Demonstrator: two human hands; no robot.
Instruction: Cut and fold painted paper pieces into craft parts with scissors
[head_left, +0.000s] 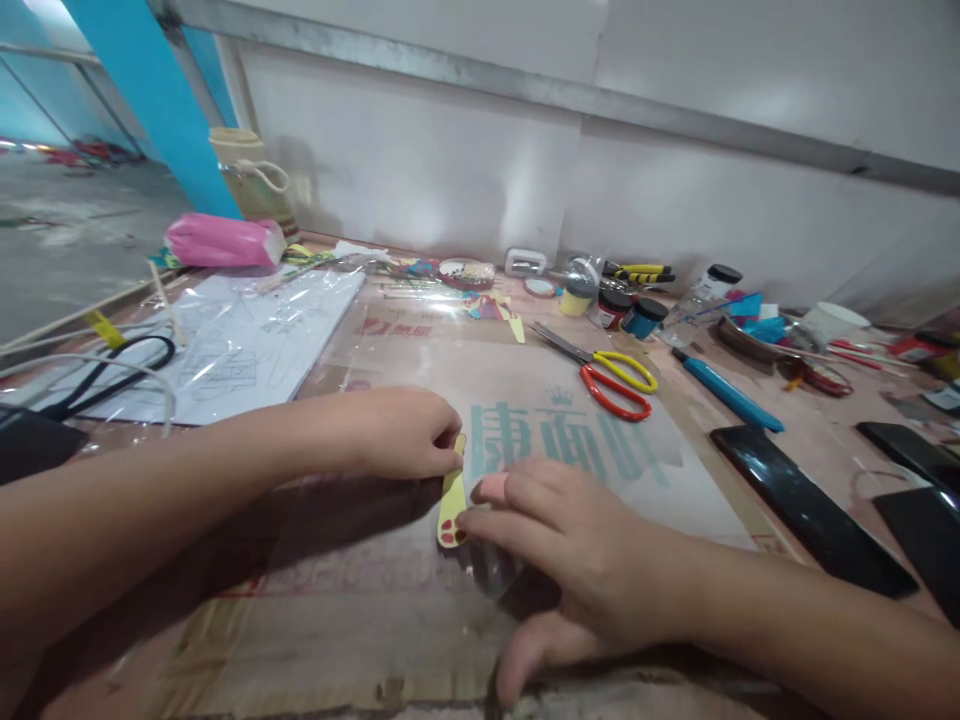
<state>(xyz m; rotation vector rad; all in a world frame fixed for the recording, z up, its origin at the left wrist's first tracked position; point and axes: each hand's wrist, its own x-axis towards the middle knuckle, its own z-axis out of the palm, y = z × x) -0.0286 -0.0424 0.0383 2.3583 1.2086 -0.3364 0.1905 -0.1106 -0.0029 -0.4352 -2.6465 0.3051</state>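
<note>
A narrow yellow paw-shaped cutout [452,495] with red pads at its rounded near end lies over the middle of the work sheet [360,620]. My left hand [405,435] pinches its far end between thumb and curled fingers. At the near end, a fingertip of my right hand [577,550] touches the cutout beside the red pads. The fingers of that hand are spread and the thumb stands apart, low over the sheet. Scissors [592,368] with one red and one yellow handle lie beyond my right hand, blades slightly apart.
Paper with drawings [225,350] lies at the left, near cables and a pink pouch [223,240]. Paint jars [643,317], a clear bottle [701,305] and small cut pieces line the back. A blue cutter [731,392] and black phones [814,510] lie at the right.
</note>
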